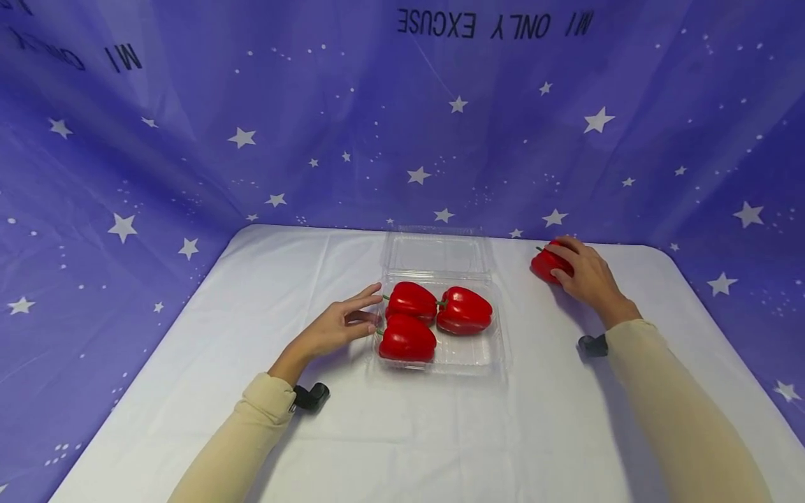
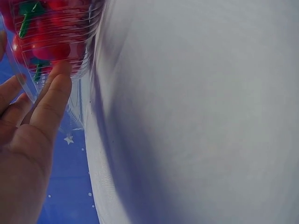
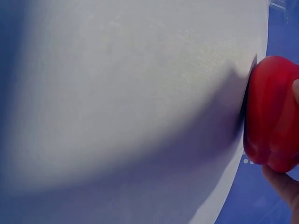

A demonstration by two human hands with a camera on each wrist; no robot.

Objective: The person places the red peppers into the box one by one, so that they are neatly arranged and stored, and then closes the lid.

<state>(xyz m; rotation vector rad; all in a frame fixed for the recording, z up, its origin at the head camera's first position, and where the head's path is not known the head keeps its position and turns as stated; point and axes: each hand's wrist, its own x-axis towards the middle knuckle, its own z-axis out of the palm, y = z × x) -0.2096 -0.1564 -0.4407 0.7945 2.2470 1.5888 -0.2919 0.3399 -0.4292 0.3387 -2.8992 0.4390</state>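
A clear plastic clamshell box (image 1: 468, 353) stands mid-table with its lid (image 1: 437, 253) laid back. Inside are three red bell peppers: one at the back left (image 1: 410, 302), one at the right (image 1: 465, 312) and one at the front left (image 1: 407, 340). My left hand (image 1: 336, 327) is at the box's left side, fingers loosely extended. In the left wrist view its fingertips reach the ribbed wall (image 2: 86, 51). Over at the back right, my right hand (image 1: 588, 274) grips another red bell pepper (image 1: 546, 265), fingers over it. The right wrist view shows this pepper (image 3: 271, 112) at the tabletop, partly cut off.
A white cloth covers the table (image 1: 390, 440). Behind and beside it hangs a purple curtain (image 1: 352, 126) with white stars and printed letters. A small black device sits on the left wrist (image 1: 311, 397) and another on the right wrist (image 1: 593, 345).
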